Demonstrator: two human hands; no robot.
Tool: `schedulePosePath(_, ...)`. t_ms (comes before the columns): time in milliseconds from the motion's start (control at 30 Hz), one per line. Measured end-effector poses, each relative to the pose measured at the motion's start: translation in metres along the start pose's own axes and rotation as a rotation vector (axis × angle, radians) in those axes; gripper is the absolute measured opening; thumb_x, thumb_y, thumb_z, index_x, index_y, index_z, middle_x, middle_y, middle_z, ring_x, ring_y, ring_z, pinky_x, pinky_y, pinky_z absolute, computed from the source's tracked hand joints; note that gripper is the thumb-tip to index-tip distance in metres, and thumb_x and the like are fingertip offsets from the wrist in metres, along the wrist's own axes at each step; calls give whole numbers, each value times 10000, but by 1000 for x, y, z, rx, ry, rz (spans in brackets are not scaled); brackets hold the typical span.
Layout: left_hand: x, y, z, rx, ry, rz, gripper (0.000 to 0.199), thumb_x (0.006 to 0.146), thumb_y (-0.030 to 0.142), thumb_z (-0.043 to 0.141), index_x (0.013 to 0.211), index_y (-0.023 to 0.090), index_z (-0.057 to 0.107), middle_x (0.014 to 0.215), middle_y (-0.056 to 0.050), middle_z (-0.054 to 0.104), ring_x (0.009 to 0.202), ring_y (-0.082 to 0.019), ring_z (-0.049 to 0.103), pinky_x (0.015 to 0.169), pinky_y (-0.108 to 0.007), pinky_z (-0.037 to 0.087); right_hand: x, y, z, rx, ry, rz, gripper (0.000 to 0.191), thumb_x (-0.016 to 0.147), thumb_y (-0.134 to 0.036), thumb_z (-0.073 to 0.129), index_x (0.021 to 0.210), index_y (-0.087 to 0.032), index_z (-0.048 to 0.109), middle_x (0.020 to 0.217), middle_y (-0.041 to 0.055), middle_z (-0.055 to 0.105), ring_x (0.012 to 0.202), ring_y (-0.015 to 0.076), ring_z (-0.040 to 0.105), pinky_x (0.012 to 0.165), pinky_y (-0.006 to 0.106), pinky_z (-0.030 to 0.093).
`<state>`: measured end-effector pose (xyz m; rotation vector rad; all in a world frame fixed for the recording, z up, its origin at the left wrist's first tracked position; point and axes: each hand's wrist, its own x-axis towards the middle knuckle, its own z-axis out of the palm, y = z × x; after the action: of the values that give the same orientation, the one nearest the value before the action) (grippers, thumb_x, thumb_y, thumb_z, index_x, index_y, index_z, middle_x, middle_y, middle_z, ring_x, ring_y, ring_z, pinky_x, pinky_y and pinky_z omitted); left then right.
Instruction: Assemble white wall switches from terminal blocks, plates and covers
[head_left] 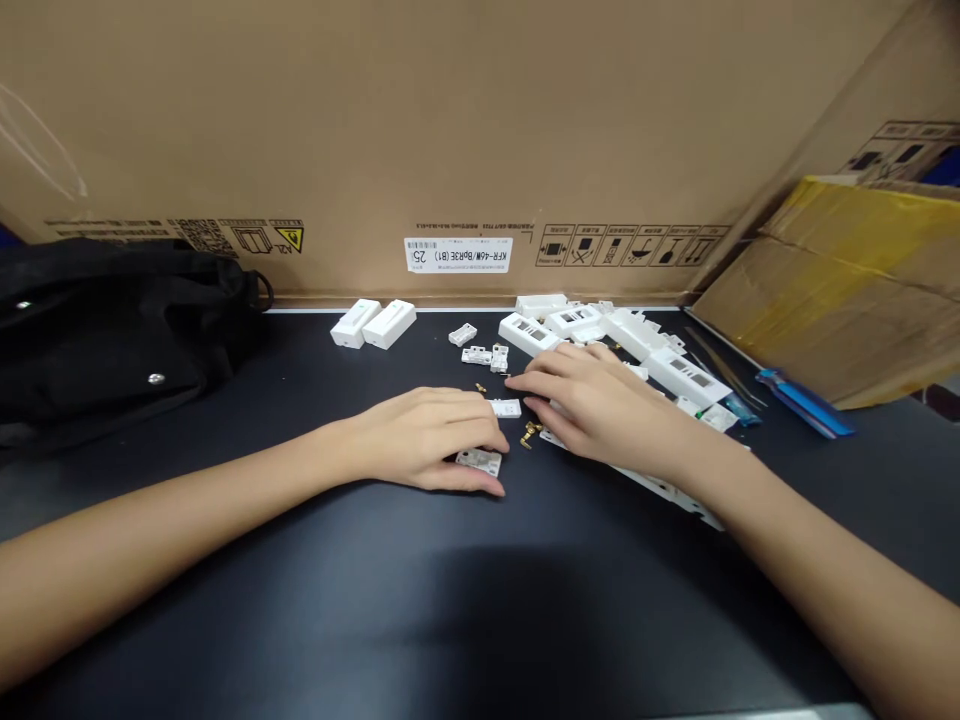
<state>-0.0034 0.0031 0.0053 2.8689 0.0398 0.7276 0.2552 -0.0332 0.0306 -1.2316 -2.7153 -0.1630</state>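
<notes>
My left hand (427, 440) is closed around a small white plastic part (480, 461), with the thumb below it and the fingers over its top. My right hand (581, 400) hovers low over the loose pieces, its index finger and thumb apart. Nothing shows clearly between those fingers. Brass contact pieces (530, 433) lie just below its thumb. Between the hands are a white strip-like part (505, 408) and a tiny brass piece (481, 387). Farther back sit small white plastic inserts (477, 355), with another insert (463, 335) behind them.
Two white box-shaped units (390, 324) stand at the back left. White housings (686, 377) are heaped around my right hand. To the right lie a blue tool-like object (806, 403) and a taped carton (847, 290). A black bag (127, 340) rests left; a large cardboard wall (450, 130) closes the back.
</notes>
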Motion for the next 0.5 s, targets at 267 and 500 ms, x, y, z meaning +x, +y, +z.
schedulePosePath(267, -2, -1, -4, -194, -5, -72, 246, 830, 203, 658, 1073, 177, 634, 951, -78, 737, 837, -208, 684, 786, -330, 550, 6, 2, 6, -22, -34, 36, 327, 1030, -190, 462, 1226, -193, 724, 1202, 118, 719, 1065, 270, 636, 867, 412, 374)
schedulePosePath(500, -3, 0, -2, -232, -58, -96, 198, 859, 182, 668, 1056, 189, 655, 935, -62, 728, 791, -176, 664, 722, -283, 523, 10, -1, 3, 12, -51, 61, 291, 1015, -163, 462, 1024, -163, 753, 1067, 116, 739, 1006, 270, 642, 849, 406, 378)
